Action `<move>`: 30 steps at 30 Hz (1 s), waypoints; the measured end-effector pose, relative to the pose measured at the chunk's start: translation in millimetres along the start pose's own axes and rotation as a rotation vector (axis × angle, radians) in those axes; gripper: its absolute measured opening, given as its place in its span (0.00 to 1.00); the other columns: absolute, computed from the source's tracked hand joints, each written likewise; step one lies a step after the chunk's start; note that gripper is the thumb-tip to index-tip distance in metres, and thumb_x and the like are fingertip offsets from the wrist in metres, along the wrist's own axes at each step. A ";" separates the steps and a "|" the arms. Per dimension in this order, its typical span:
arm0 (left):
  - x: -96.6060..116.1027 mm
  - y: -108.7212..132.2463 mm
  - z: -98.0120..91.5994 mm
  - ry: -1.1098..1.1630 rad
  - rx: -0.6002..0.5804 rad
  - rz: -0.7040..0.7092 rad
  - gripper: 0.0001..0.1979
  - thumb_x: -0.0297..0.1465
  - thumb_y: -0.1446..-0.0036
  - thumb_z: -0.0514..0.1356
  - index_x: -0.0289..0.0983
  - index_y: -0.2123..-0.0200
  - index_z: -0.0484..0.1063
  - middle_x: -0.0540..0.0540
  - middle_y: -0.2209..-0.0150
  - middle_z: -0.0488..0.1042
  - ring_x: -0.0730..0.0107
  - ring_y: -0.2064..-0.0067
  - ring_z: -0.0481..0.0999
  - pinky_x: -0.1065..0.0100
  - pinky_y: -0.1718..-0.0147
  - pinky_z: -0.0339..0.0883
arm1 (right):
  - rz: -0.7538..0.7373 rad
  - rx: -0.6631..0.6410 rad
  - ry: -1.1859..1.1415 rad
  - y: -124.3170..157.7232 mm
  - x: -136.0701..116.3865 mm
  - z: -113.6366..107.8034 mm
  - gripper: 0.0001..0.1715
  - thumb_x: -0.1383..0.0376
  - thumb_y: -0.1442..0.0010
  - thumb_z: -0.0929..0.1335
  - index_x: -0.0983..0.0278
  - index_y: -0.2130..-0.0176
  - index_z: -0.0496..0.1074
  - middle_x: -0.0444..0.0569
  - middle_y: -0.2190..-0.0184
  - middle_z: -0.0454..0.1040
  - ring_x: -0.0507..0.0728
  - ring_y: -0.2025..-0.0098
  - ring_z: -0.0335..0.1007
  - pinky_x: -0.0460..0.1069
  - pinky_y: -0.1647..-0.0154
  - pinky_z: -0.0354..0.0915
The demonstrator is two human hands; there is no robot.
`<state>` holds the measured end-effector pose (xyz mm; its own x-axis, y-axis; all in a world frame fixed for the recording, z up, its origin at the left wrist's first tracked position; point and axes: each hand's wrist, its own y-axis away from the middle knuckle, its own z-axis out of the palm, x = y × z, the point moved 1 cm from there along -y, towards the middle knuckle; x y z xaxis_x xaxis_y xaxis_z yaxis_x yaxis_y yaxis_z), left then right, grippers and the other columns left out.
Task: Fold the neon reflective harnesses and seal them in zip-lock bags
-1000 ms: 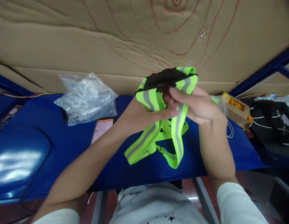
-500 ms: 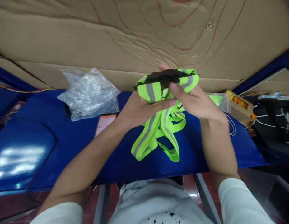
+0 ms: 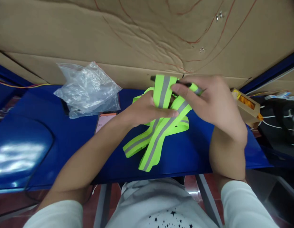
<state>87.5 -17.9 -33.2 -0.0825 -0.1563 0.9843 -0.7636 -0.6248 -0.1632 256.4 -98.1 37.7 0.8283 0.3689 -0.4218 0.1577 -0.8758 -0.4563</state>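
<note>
Between my hands is a neon-yellow reflective strap harness (image 3: 158, 139) with grey stripes, its loops hanging down onto the blue table. My left hand (image 3: 147, 109) is closed around the gathered straps, thumb lying across them. My right hand (image 3: 206, 98) pinches the black buckle piece (image 3: 184, 83) at the top of the harness, where a strap end folds over. Motion blurs the right hand a little, and its far fingers are hidden. Part of the harness's black fitting is covered by a wide strap loop.
Clear plastic bags (image 3: 88, 91) lie at the back left of the blue table (image 3: 73, 136). A phone (image 3: 105, 120) with a lit screen is partly behind my left forearm. At the right stands a small cardboard box (image 3: 246, 106) near a black bag (image 3: 282, 114). Brown cardboard (image 3: 66, 34) lines the back.
My right hand has turned and shifted right with the black buckle piece. The straps have been gathered more tightly in my left hand, and the hanging loops have swung left.
</note>
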 end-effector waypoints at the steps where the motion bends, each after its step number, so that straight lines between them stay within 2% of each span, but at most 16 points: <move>1: -0.6 0.2 0.0 0.043 -0.033 -0.041 0.18 0.31 0.50 0.74 0.38 0.55 0.80 0.44 0.56 0.84 0.51 0.53 0.84 0.53 0.54 0.80 | 0.041 0.039 -0.029 -1.7 1.2 2.5 0.24 0.46 0.30 0.66 0.59 0.66 0.79 0.45 0.74 0.74 0.55 0.70 0.70 0.52 0.64 0.66; 3: -0.9 0.6 -0.5 0.085 -0.085 -0.116 0.17 0.30 0.51 0.75 0.39 0.56 0.80 0.44 0.56 0.84 0.51 0.54 0.85 0.52 0.55 0.81 | 0.104 0.103 -0.126 -5.3 6.1 6.7 0.26 0.44 0.32 0.68 0.60 0.71 0.76 0.43 0.78 0.68 0.52 0.74 0.63 0.51 0.67 0.63; 5: -0.3 1.1 -0.4 0.104 -0.114 -0.163 0.18 0.29 0.52 0.75 0.39 0.56 0.80 0.44 0.55 0.84 0.51 0.54 0.85 0.52 0.54 0.81 | 0.134 0.158 -0.231 -8.1 13.1 10.0 0.23 0.47 0.33 0.70 0.61 0.70 0.76 0.43 0.76 0.71 0.52 0.71 0.66 0.49 0.64 0.65; 8: 1.3 2.1 2.2 0.116 -0.101 -0.162 0.18 0.28 0.52 0.74 0.39 0.56 0.80 0.44 0.55 0.84 0.52 0.53 0.85 0.53 0.53 0.81 | 0.155 0.148 -0.353 -10.6 23.8 15.0 0.13 0.54 0.31 0.70 0.61 0.58 0.76 0.46 0.62 0.79 0.54 0.62 0.73 0.48 0.60 0.69; 11: 2.5 2.4 4.0 0.062 -0.085 -0.080 0.16 0.29 0.50 0.72 0.39 0.56 0.80 0.45 0.55 0.84 0.53 0.52 0.84 0.54 0.52 0.80 | 0.111 0.121 -0.315 -12.0 29.3 17.1 0.14 0.58 0.32 0.72 0.61 0.49 0.74 0.49 0.53 0.79 0.55 0.58 0.75 0.49 0.59 0.70; 13: 1.5 1.7 2.0 0.003 -0.122 -0.045 0.14 0.30 0.48 0.71 0.39 0.57 0.80 0.45 0.56 0.84 0.53 0.52 0.84 0.54 0.51 0.80 | 0.011 0.047 -0.207 -11.5 27.5 16.5 0.14 0.57 0.29 0.68 0.61 0.49 0.77 0.50 0.52 0.80 0.56 0.53 0.76 0.51 0.52 0.71; 15: -0.3 0.7 -2.9 -0.062 -0.137 -0.013 0.13 0.32 0.46 0.70 0.38 0.56 0.80 0.45 0.56 0.84 0.53 0.53 0.84 0.54 0.52 0.80 | -0.086 -0.113 -0.133 -9.3 22.3 16.4 0.21 0.54 0.25 0.63 0.62 0.45 0.77 0.50 0.48 0.80 0.58 0.47 0.76 0.54 0.45 0.70; 17: -1.4 0.2 -8.4 -0.124 -0.132 0.031 0.14 0.33 0.47 0.71 0.39 0.56 0.80 0.46 0.55 0.83 0.53 0.52 0.83 0.55 0.52 0.80 | -0.133 -0.263 -0.083 -6.4 15.8 17.5 0.27 0.51 0.27 0.65 0.62 0.37 0.71 0.51 0.42 0.78 0.61 0.42 0.75 0.56 0.42 0.69; 18: -1.5 0.3 -10.4 -0.144 -0.120 0.046 0.14 0.33 0.48 0.72 0.39 0.57 0.80 0.46 0.56 0.83 0.53 0.52 0.83 0.56 0.53 0.80 | -0.139 -0.299 -0.046 -5.4 12.6 18.3 0.32 0.49 0.29 0.67 0.62 0.34 0.68 0.52 0.40 0.76 0.63 0.41 0.74 0.56 0.42 0.69; 20: -1.4 1.2 -11.8 -0.109 -0.102 0.031 0.14 0.33 0.50 0.74 0.38 0.59 0.80 0.47 0.59 0.84 0.54 0.54 0.84 0.58 0.55 0.80 | -0.129 -0.301 0.042 -5.0 7.5 19.5 0.32 0.48 0.31 0.69 0.63 0.37 0.71 0.53 0.45 0.78 0.64 0.44 0.75 0.56 0.44 0.69; 22: -1.1 2.2 -9.7 0.058 -0.117 -0.023 0.13 0.32 0.48 0.75 0.37 0.60 0.80 0.46 0.61 0.84 0.56 0.56 0.85 0.59 0.56 0.81 | -0.092 -0.249 0.048 -7.0 5.1 19.3 0.25 0.47 0.31 0.68 0.64 0.48 0.77 0.52 0.55 0.80 0.63 0.52 0.77 0.54 0.49 0.69; 24: -0.7 2.8 -5.9 0.270 -0.196 -0.074 0.12 0.32 0.45 0.73 0.35 0.58 0.81 0.44 0.60 0.84 0.56 0.56 0.85 0.59 0.54 0.81 | -0.048 -0.189 -0.040 -10.0 6.0 17.7 0.24 0.47 0.30 0.67 0.64 0.59 0.78 0.50 0.62 0.79 0.60 0.57 0.76 0.53 0.53 0.69; 26: 0.0 2.8 -3.1 0.377 -0.299 -0.110 0.11 0.33 0.41 0.71 0.35 0.56 0.81 0.42 0.59 0.85 0.56 0.55 0.86 0.59 0.53 0.81 | -0.006 -0.163 -0.167 -12.5 9.5 16.4 0.24 0.47 0.30 0.67 0.63 0.64 0.77 0.48 0.64 0.77 0.59 0.58 0.75 0.52 0.54 0.69; 28: 1.1 2.2 -3.2 0.327 -0.345 -0.138 0.11 0.33 0.40 0.70 0.35 0.55 0.81 0.42 0.60 0.85 0.56 0.56 0.86 0.59 0.54 0.81 | 0.045 -0.166 -0.281 -13.6 13.6 16.8 0.24 0.48 0.30 0.66 0.63 0.66 0.77 0.47 0.66 0.77 0.58 0.59 0.75 0.52 0.57 0.70; 30: 2.4 1.0 -5.9 0.189 -0.318 -0.135 0.11 0.34 0.41 0.71 0.35 0.56 0.81 0.43 0.59 0.85 0.54 0.55 0.86 0.60 0.55 0.81 | 0.126 -0.157 -0.366 -13.3 15.9 19.0 0.26 0.46 0.31 0.67 0.63 0.67 0.77 0.46 0.69 0.77 0.57 0.64 0.74 0.51 0.63 0.69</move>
<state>82.7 -14.4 -30.7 -0.0618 0.0729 0.9954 -0.9336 -0.3569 -0.0318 257.3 -74.8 22.2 0.6052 0.3170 -0.7302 0.1707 -0.9476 -0.2699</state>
